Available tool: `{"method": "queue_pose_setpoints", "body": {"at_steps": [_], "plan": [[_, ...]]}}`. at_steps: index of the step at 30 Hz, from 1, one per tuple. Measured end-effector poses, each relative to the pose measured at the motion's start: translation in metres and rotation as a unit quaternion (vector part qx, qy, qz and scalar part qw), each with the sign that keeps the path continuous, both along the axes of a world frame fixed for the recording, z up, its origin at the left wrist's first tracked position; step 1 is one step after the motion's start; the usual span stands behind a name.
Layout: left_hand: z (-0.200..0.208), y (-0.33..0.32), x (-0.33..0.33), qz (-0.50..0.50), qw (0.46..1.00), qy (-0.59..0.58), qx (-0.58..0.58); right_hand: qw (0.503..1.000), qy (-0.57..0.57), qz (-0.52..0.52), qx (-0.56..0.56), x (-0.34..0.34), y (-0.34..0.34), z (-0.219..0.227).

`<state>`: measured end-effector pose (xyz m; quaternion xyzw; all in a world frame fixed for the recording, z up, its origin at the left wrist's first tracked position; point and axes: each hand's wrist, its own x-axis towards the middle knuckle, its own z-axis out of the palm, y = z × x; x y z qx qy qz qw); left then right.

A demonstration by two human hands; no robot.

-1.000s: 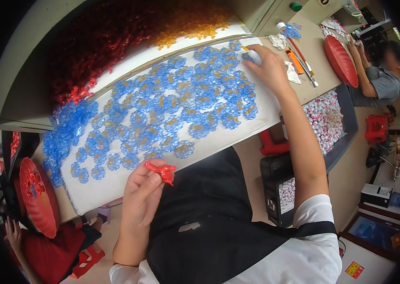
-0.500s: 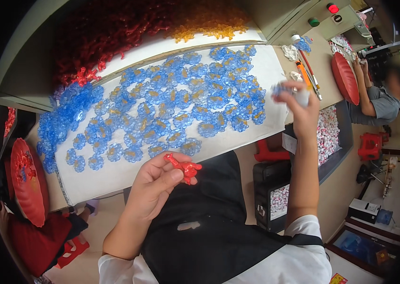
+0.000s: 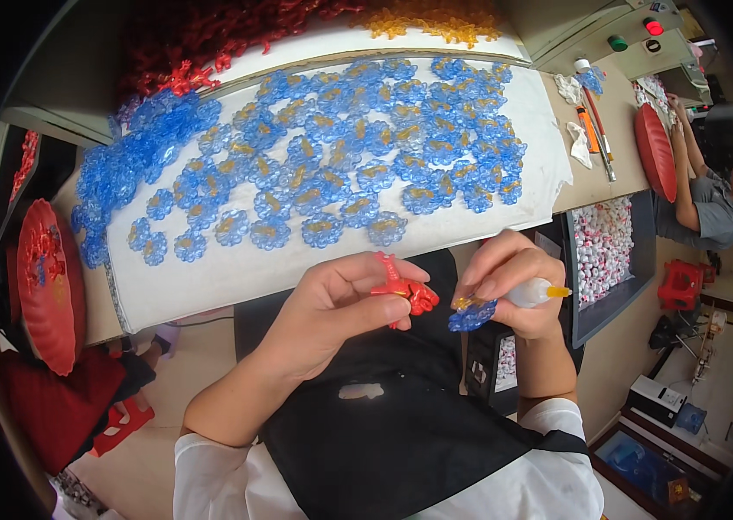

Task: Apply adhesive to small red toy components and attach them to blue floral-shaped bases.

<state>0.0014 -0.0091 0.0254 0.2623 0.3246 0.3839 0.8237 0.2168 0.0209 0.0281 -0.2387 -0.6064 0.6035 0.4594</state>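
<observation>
My left hand (image 3: 332, 303) pinches a glossy red plastic figure (image 3: 416, 296) with thin limbs between thumb and fingers. Close beside it, my right hand (image 3: 518, 273) holds a translucent blue flower-shaped piece (image 3: 473, 315) with some yellow on it in its fingertips. Tucked in that same hand is a small white squeeze bottle (image 3: 529, 293), its yellow tip pointing right. A narrow gap separates the red figure from the blue piece. Beyond my hands, many blue flower-shaped pieces with yellow centres (image 3: 323, 230) lie spread on a white sheet (image 3: 210, 290).
Blue pieces (image 3: 136, 147) are heaped at the sheet's left, with red pieces (image 3: 236, 30) and yellow ones (image 3: 427, 22) behind. Red trays (image 3: 63, 334) (image 3: 657, 152) stand at both sides. An orange cutter (image 3: 587, 130) lies right. A bin of small white-and-pink pieces (image 3: 602, 247) sits below; another person (image 3: 713, 204) works beyond.
My right hand has come down and left from the table's right side, bringing the bottle and blue piece near the red figure. The left hand shifted right and turned the figure. The view tilted.
</observation>
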Motion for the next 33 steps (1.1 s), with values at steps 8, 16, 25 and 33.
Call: {"method": "queue_pose_setpoints", "body": {"at_steps": [8, 16, 25, 33], "plan": [[0.0, -0.002, -0.001, -0.027, 0.998, -0.042, -0.027, 0.998, -0.037, 0.045, 0.023, -0.007, 0.004, -0.001], [0.001, -0.002, -0.001, -0.031, 0.998, -0.046, -0.029, 0.997, -0.057, 0.051, -0.009, -0.008, 0.003, 0.002], [0.003, 0.0, 0.0, -0.06, 0.997, -0.031, -0.031, 0.985, -0.135, 0.086, 0.061, -0.004, 0.006, 0.015], [0.0, 0.002, -0.002, -0.1, 0.993, -0.048, -0.046, 0.98, -0.134, 0.129, 0.072, -0.002, 0.007, 0.021]]}}
